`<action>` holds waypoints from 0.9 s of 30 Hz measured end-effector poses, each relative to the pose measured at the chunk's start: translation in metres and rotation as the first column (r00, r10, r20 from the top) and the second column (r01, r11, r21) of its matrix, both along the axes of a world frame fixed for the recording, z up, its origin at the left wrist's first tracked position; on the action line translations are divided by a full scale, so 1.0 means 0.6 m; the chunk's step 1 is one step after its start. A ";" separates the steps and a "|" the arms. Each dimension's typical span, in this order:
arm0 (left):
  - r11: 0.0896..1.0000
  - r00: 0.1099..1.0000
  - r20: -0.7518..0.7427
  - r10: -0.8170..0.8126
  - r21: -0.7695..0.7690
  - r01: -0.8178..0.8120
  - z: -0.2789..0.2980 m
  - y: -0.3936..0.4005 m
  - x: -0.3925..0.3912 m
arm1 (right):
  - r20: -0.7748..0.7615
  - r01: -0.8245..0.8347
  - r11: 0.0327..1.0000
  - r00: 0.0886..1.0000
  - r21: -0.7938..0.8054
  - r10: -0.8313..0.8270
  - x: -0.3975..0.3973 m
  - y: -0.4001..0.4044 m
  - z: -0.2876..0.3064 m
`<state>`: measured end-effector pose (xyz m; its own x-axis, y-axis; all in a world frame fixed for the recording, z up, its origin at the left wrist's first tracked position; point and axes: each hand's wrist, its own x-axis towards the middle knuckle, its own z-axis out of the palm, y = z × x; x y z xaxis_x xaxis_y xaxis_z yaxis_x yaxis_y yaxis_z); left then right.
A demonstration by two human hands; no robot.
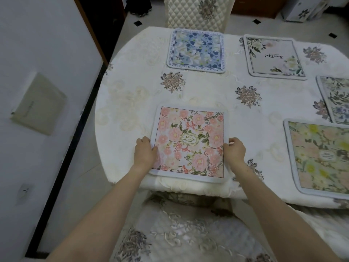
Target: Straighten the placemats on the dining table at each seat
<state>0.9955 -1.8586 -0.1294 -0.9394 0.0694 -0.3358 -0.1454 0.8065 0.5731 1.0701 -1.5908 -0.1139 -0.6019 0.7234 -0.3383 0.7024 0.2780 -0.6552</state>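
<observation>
A pink floral placemat (189,142) lies at the table's near edge in front of me, almost square to it. My left hand (145,152) grips its left border and my right hand (234,151) grips its right border. Across the table lies a blue floral placemat (197,50), and beside it a cream placemat with script lettering (273,57), turned slightly. At the right a yellow-green floral placemat (321,157) sits askew, and another placemat (334,97) is cut off by the frame edge.
The table wears a white embroidered cloth (132,95). A chair with a lace-covered seat (188,233) stands under me, and a quilted chair back (198,12) rises at the far side. A white wall (37,91) runs close along the left.
</observation>
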 end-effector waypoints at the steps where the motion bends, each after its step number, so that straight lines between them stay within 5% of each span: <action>1: 1.000 1.000 -0.004 0.002 -0.001 -0.002 -0.002 0.008 0.012 | 0.005 -0.002 1.000 1.000 0.001 0.002 0.008 0.009 0.000; 15: 0.996 0.990 -0.125 -0.063 -0.070 0.054 0.000 0.038 0.077 | -0.005 -0.199 0.977 0.980 0.081 0.200 0.063 0.056 -0.017; 20: 0.912 0.880 -0.290 -0.377 -0.280 0.298 0.005 0.054 0.097 | 0.093 -0.531 0.783 0.842 0.325 0.532 0.089 0.039 -0.027; 27: 0.811 0.841 -0.123 -0.527 -0.368 0.455 -0.007 0.068 0.109 | 0.293 -0.730 0.532 0.669 0.429 0.683 0.106 0.017 -0.038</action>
<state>1.0612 -1.8180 -0.1338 -0.8568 0.4667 -0.2194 0.4132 0.8758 0.2495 1.1335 -1.5804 -0.1368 -0.9776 0.1427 -0.1549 0.1768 0.9557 -0.2352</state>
